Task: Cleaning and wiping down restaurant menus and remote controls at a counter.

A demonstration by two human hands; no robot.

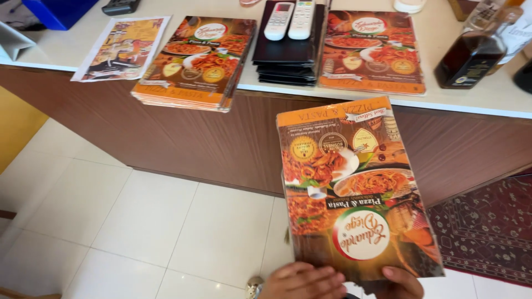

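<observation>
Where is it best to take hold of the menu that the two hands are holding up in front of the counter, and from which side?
Probably by its near short edge, from below, as now. The menu is a thin, flat laminated booklet held with its far edge toward the counter. The left hand and right hand pinch that near edge at two spread points, which should keep the wide sheet from sagging or twisting.

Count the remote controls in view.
2. Both white remotes lie side by side on the black folder stack on the counter: one left, one right. Others may be out of frame.
</observation>
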